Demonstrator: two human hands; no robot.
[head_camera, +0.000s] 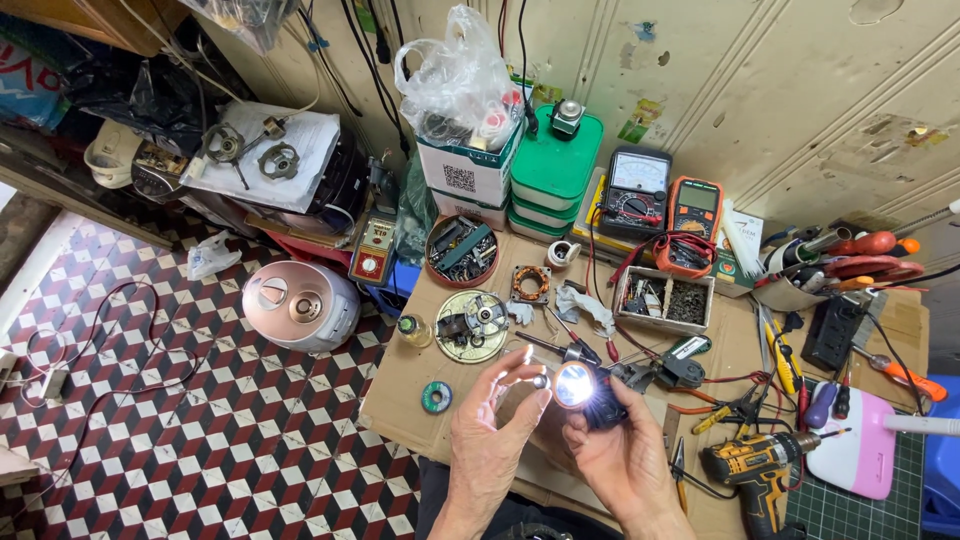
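At the surface's near edge the right hand (622, 440) grips a lit torch (578, 385) shining on a small part (540, 381) pinched in the left hand (497, 420); this looks like inspection, calling for steadiness.

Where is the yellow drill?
In the head view, the yellow drill lies at the bottom right of the cardboard-covered bench, right of the right hand and beside the pink case.

Glare from the lit torch (575, 384) washed out its head and the small part pinched by the left hand (495, 425). The right hand (625, 450) hid the torch body. The yellow drill (752, 465) was cut off at the bottom edge.
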